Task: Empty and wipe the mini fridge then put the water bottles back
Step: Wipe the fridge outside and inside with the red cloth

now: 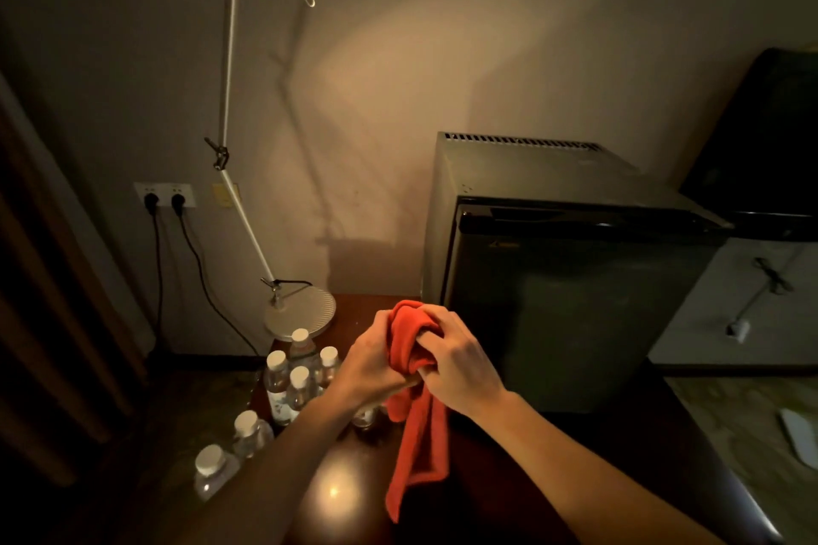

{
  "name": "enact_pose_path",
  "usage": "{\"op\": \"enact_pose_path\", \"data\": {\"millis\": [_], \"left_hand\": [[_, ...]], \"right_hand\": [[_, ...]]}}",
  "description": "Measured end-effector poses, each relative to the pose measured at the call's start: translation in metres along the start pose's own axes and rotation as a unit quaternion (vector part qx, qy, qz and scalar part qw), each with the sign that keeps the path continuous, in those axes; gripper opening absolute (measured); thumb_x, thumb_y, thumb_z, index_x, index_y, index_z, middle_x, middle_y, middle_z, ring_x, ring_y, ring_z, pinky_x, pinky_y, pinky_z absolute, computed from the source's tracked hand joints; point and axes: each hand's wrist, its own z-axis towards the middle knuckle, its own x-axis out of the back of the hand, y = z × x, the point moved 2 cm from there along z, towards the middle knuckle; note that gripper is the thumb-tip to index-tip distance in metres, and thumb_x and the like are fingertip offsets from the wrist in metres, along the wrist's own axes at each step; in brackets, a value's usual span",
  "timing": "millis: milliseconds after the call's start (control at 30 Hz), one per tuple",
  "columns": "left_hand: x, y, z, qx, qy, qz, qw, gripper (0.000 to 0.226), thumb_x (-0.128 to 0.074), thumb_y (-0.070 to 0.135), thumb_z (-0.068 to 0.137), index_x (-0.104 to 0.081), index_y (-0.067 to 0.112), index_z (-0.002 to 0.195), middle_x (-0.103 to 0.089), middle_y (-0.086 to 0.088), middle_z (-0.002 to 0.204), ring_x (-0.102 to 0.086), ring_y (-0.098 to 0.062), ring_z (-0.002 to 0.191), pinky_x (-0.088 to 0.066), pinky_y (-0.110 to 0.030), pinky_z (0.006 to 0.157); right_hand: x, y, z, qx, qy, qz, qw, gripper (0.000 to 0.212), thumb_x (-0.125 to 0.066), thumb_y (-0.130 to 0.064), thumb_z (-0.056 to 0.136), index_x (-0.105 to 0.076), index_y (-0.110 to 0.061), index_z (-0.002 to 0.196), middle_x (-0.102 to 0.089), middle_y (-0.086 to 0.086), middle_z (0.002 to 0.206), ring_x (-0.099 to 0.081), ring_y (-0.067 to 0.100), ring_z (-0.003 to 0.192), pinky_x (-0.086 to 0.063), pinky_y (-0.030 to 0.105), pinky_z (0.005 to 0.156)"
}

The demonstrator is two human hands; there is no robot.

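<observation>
Left hand [369, 363] and right hand [456, 363], fingers clamped on a bunched red cloth [414, 407]; mini fridge [571, 279] shut beyond them; 6 capped water bottles [292, 376] left, labels unreadable.

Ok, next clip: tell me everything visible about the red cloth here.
The red cloth is an orange-red fabric with a soft, towel-like look. Both hands hold it in front of the closed mini fridge: the left hand and the right hand bunch its upper part together, while the rest hangs down in loose folds over the dark wooden tabletop. Whether its lower end touches the tabletop cannot be told.
</observation>
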Motion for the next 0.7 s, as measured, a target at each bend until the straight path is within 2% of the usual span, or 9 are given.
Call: {"op": "enact_pose_path", "data": {"millis": [133,267,367,433,533,600,700], "left_hand": [[-0.003,0.001,0.006,0.020,0.036,-0.057,0.998,0.062,-0.088,0.034,0.062,-0.055,0.024,0.114,-0.069,0.008,0.095,-0.067,-0.006,0.088,-0.055,-0.037,0.076],[0.001,0.007,0.009,0.027,0.078,-0.096,0.992,0.047,-0.073,0.024,0.060,-0.063,0.023,0.106,-0.070,0.009,0.089,-0.065,-0.001,0.082,-0.054,-0.034,0.075],[0.002,0.008,0.016,0.028,0.095,-0.106,0.989,0.040,-0.069,0.015,0.063,-0.065,0.024,0.102,-0.071,0.009,0.089,-0.066,-0.003,0.084,-0.053,-0.033,0.077],[0.004,0.012,0.022,0.023,0.109,-0.112,0.987,0.034,-0.067,0.011,0.065,-0.065,0.024,0.097,-0.071,0.012,0.088,-0.065,-0.004,0.084,-0.053,-0.034,0.077],[0.010,0.022,0.032,0.026,0.137,-0.141,0.980,0.033,-0.067,0.013,0.064,-0.064,0.026,0.094,-0.070,0.011,0.087,-0.064,-0.003,0.080,-0.051,-0.028,0.076],[0.015,0.030,0.037,0.026,0.156,-0.150,0.976,0.035,-0.069,0.016,0.062,-0.064,0.028,0.095,-0.071,0.008,0.086,-0.064,-0.001,0.080,-0.049,-0.019,0.074],[0.020,0.039,0.044,0.022,0.168,-0.151,0.974,0.038,-0.075,0.010,0.063,-0.066,0.030,0.094,-0.071,0.013,0.085,-0.064,0.000,0.079,-0.049,-0.017,0.075]], "right_hand": [[0.010,0.002,0.002,0.000,-0.009,0.039,0.999,0.047,-0.061,-0.013,0.075,-0.060,-0.012,0.122,-0.046,0.006,0.135,-0.047,0.025,0.123,-0.043,0.036,0.105],[0.025,0.004,0.005,0.027,-0.069,0.113,0.991,0.055,-0.061,-0.019,0.080,-0.048,-0.014,0.133,-0.039,0.003,0.140,-0.040,0.018,0.133,-0.036,0.032,0.110],[0.038,0.009,0.006,0.044,-0.058,0.132,0.989,0.040,-0.063,-0.020,0.085,-0.047,-0.016,0.121,-0.048,0.003,0.134,-0.049,0.017,0.126,-0.041,0.033,0.104],[0.048,0.017,0.010,-0.009,0.032,0.106,0.994,0.026,-0.058,-0.029,0.091,-0.044,-0.022,0.110,-0.057,0.001,0.120,-0.058,0.019,0.110,-0.047,0.035,0.092],[0.073,0.033,0.024,-0.049,0.185,-0.005,0.982,0.023,-0.056,-0.031,0.091,-0.048,-0.017,0.108,-0.059,0.002,0.105,-0.059,0.023,0.103,-0.049,0.035,0.087],[0.091,0.043,0.039,-0.029,0.209,-0.108,0.972,0.028,-0.062,-0.026,0.087,-0.053,-0.011,0.108,-0.058,0.007,0.110,-0.054,0.027,0.109,-0.047,0.040,0.093],[0.108,0.055,0.062,-0.038,0.165,-0.211,0.963,0.044,-0.065,-0.035,0.085,-0.054,-0.010,0.119,-0.055,0.010,0.121,-0.050,0.029,0.116,-0.042,0.041,0.101]]}}
